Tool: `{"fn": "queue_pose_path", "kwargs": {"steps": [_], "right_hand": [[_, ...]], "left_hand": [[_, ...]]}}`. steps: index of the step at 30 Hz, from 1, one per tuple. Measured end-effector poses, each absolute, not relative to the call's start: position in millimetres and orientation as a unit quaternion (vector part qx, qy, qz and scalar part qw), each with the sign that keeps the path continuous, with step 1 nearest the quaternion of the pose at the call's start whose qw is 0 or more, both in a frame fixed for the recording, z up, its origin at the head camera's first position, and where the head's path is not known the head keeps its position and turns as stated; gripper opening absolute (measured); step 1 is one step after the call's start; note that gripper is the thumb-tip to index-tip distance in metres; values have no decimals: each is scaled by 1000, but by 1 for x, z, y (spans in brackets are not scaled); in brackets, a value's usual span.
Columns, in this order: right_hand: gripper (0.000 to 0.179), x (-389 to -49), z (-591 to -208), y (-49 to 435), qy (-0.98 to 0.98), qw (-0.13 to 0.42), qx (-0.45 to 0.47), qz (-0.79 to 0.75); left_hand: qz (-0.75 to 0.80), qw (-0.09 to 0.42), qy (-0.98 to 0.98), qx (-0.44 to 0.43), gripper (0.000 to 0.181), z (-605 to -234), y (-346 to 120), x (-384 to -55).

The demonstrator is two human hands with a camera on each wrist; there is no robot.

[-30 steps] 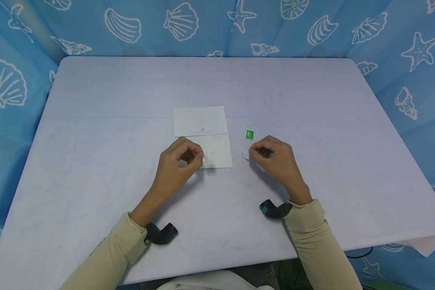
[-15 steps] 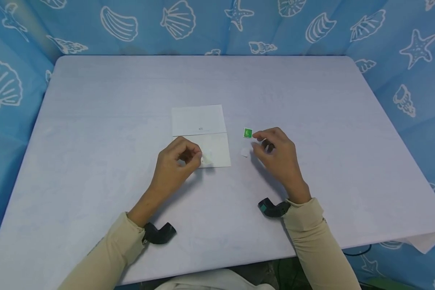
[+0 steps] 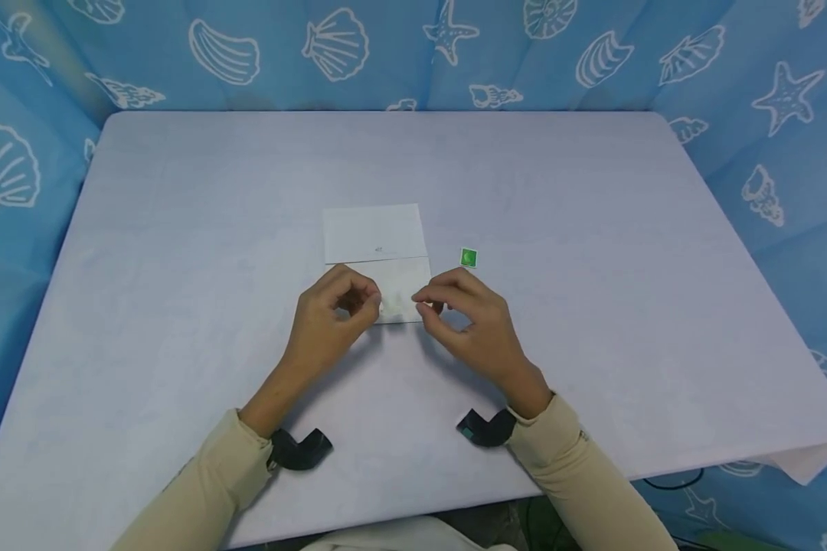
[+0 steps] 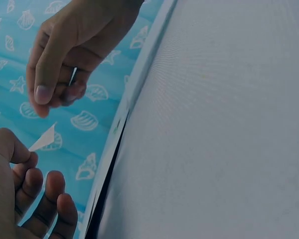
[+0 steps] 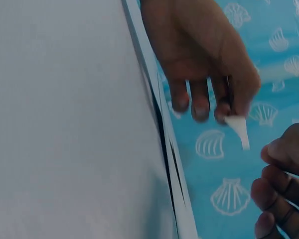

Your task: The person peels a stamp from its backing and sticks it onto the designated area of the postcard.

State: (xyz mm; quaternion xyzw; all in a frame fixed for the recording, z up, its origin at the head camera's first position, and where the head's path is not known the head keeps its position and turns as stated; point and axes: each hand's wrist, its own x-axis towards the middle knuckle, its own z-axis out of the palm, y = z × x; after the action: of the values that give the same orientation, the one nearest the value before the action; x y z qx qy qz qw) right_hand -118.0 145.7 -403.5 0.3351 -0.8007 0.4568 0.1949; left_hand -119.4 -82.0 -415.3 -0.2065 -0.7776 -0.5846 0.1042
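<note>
My left hand (image 3: 338, 310) pinches a small pale piece of paper between thumb and forefinger. In the left wrist view this paper piece (image 4: 44, 139) sticks out from the fingertips, and the right wrist view shows the same white piece (image 5: 237, 130). Facing it, my right hand (image 3: 470, 321) holds nothing, thumb and forefinger a little apart. Beneath both hands lies a flat white paper (image 3: 374, 229), envelope-like, with a line across it and a tiny dark mark. Just beyond the right hand, a small green stamp-like square (image 3: 469, 257) with a white border rests on the table.
A white cloth covers the table (image 3: 214, 176). Blue curtains (image 3: 282, 53) printed with white shells surround the far side and both sides. Black curved devices sit at both wrists, among them the left one (image 3: 302, 449).
My right hand let go of a small white scrap at the right, then moved left toward the left hand. The scrap is now hidden. My left hand has kept its pinch and place.
</note>
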Motion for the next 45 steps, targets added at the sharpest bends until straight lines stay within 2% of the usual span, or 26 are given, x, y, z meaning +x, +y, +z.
{"fn": "queue_pose_path", "kwargs": {"steps": [12, 23, 32, 38, 45], "right_hand": [[17, -116, -413, 130, -803, 133, 357, 458], [9, -119, -416, 125, -798, 135, 338, 481], [11, -120, -418, 127, -793, 132, 327, 496], [6, -118, -414, 129, -809, 140, 305, 483], [3, -118, -415, 132, -811, 135, 291, 489]], "left_hand": [[-583, 94, -779, -212, 13, -417, -82, -119], [-584, 73, -775, -229, 5, -419, -79, -117], [-581, 74, -775, -236, 9, -419, -75, -117], [-579, 78, -777, -232, 7, -418, -75, -117], [-573, 94, -782, -225, 13, -417, -75, -116]]}}
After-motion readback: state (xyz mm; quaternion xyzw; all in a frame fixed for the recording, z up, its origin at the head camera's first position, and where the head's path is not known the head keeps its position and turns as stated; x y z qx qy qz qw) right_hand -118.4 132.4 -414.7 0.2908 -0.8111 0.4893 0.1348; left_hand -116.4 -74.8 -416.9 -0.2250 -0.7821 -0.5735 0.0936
